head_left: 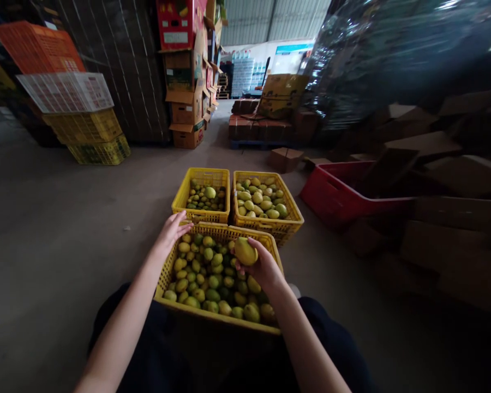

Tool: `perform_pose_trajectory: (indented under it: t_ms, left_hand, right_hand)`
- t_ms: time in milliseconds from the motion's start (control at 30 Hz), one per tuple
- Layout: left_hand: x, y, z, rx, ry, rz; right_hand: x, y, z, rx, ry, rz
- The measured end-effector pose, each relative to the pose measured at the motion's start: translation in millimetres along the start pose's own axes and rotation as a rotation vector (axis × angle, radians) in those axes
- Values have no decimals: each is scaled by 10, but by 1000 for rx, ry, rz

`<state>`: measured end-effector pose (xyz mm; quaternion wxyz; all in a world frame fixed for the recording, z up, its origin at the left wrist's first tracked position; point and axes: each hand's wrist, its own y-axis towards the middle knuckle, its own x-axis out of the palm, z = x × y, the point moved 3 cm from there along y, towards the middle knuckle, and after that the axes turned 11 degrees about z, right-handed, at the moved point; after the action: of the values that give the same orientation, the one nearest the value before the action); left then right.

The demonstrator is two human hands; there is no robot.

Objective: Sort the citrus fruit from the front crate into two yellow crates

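My right hand is closed round a large yellow-green lemon, held above the right side of the near yellow crate. Many green and yellow lemons fill that crate. At its far left corner is my left hand, fingers stretched out and nothing in them; whether it touches the rim I cannot tell. Just beyond stand two more yellow crates. The far left crate holds small green lemons with one bigger pale one on top. Larger yellowish lemons lie in the far right crate.
A red crate with cardboard stands on the right, beside heaped cardboard boxes. Stacked crates in orange, white and yellow are at the left. Tall box stacks and a loaded pallet stand further back on the concrete floor.
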<state>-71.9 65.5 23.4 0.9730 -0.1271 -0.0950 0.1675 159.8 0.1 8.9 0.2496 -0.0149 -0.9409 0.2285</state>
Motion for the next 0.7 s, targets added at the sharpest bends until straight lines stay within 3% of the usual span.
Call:
perform_pose_trajectory:
  t_ms: [67,167,267,400,533,633,700]
  left_hand:
    - [-60,-36,-29,-38,-37,39]
    - [19,-191,-177,-110,32,-126]
    - [110,-304,-270,-162,102,-233]
    - [108,-337,-288,-160,154,-298]
    - [37,-349,-276,-120,210,-350]
    - [-20,-370,-254,-107,280,-356]
    - [-61,-380,-232,-106,307,-354]
  right_hand:
    - [0,37,78,26,-13,37]
    - [13,118,333,95,-28,164]
    - [68,170,741,197,-125,243]
    - [116,148,1354,407,-365,138]
    - [-29,50,1818,405,-527,30]
    - [-221,-78,2079,444,-572,24]
    - [-311,-129,2130,464,-559,-28]
